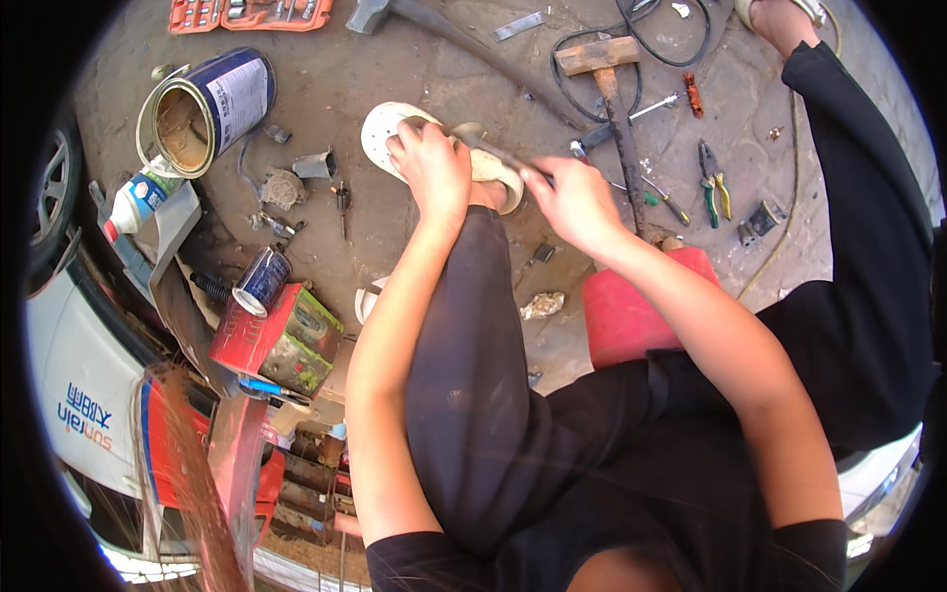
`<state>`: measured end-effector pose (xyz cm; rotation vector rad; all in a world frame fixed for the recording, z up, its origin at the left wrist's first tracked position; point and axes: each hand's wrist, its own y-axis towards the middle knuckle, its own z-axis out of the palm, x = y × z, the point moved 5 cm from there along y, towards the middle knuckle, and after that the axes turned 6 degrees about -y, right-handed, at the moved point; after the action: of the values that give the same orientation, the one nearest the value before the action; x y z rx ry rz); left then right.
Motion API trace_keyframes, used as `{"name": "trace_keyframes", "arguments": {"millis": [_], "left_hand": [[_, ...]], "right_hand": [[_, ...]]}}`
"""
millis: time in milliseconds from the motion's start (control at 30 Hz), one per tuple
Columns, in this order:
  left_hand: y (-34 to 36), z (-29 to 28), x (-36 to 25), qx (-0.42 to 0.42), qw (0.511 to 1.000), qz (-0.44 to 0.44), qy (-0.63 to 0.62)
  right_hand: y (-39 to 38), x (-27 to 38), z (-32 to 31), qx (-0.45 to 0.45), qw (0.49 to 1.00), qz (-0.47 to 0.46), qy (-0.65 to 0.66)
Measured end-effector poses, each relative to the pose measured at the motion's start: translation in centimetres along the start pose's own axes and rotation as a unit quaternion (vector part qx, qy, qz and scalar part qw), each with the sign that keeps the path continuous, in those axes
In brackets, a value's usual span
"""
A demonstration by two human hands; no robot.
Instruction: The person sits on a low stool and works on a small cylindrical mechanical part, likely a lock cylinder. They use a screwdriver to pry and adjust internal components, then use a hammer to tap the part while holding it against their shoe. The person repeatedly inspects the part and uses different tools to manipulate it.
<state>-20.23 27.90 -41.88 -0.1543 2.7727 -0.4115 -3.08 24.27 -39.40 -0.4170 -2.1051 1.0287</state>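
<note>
We're grasping a dark bar [503,156] in our right grip [574,199], its far end lying by our left grip [434,166], hold unclear. Weak bracing could be sending it into the white shoe [380,136] beneath.

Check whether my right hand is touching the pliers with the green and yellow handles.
Apart. The head view shows the hammer handle and bare ground between your right hand and the pliers.
</note>
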Motion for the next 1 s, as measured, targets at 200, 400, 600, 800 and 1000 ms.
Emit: {"name": "trace_keyframes", "arguments": {"millis": [200,400,600,800,1000], "left_hand": [[0.1,0.0,0.7,-0.038,0.999,-0.017,-0.03],[1.0,0.4,-1.1,0.101,0.99,0.057,0.086],[-0.5,0.4,-0.2,0.105,0.986,0.125,-0.021],[-5.0,-10.2,-5.5,0.324,0.721,-0.15,-0.594],[-15.3,-26.1,-16.6,0.356,0.709,-0.059,-0.606]], "right_hand": [[1.8,1.0,0.5,0.059,0.998,0.026,0.011],[1.0,-3.3,-0.6,0.004,0.988,0.055,0.146],[-2.2,-4.5,-2.2,-0.054,0.997,0.011,0.056],[-7.3,-3.8,-3.9,-0.088,0.98,-0.149,-0.095],[-23.5,7.6,-15.9,0.108,0.89,-0.264,0.356]]}}
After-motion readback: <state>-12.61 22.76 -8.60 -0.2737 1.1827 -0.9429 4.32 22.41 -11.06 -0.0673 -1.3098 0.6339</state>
